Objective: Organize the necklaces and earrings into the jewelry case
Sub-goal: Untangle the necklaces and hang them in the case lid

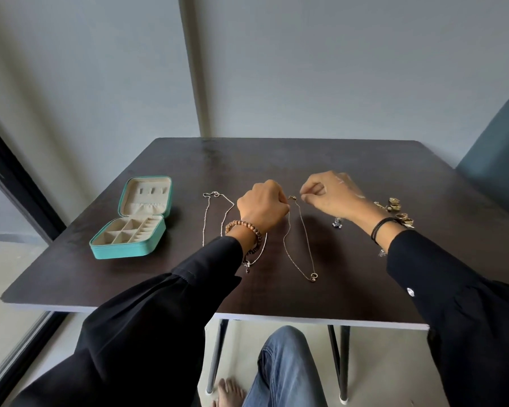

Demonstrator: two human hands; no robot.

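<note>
A teal jewelry case (130, 248) lies open at the table's left, its beige compartments empty. A gold necklace (304, 239) with a ring pendant lies stretched on the dark table (350, 289). My left hand (262, 208) and my right hand (332, 192) each pinch its chain near the clasp at the far end. A silver necklace (207, 218) lies left of my left hand. Another silver chain with a pendant (254, 258) shows from under my left wrist. Gold earrings (400, 210) sit behind my right wrist, and a small dark earring (338, 222) lies nearer the middle.
A blue chair back (497, 160) stands at the table's right. A grey wall runs behind the table. A dark window frame (18, 177) is at the left. My knee and bare foot show under the front edge.
</note>
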